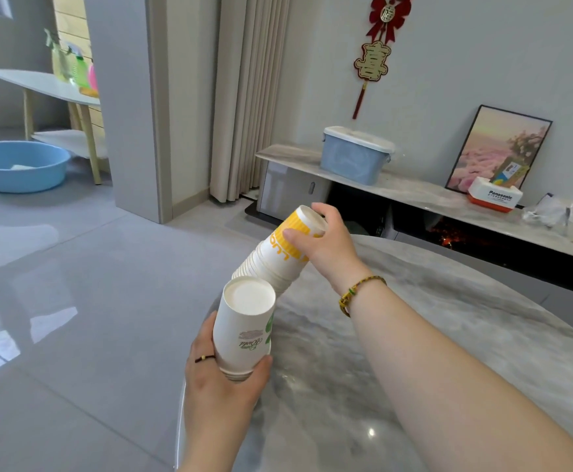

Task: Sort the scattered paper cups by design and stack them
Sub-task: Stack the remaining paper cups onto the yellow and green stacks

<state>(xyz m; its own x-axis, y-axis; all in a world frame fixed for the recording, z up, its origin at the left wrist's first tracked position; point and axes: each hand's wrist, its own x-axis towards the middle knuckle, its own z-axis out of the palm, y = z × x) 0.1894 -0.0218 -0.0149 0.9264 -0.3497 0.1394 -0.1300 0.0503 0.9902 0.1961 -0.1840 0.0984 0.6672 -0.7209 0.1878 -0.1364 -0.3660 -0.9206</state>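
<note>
My left hand [220, 379] grips a short stack of white cups with a green design [244, 332], held upside down with the base pointing up and away, over the table's left edge. My right hand [326, 247] holds a longer stack of white cups with a yellow design [278, 253], also inverted and tilted, its rims pointing down toward the green stack. The two stacks nearly touch near the rounded edge of the grey marble table [397, 335]. No loose cups show on the table.
A low marble TV cabinet [414, 195] runs behind the table, carrying a blue lidded box [355, 155], a framed picture [498, 149] and a Panasonic box [494, 199]. A blue basin [17, 165] sits on the glossy floor at far left beside a small white table [46, 85].
</note>
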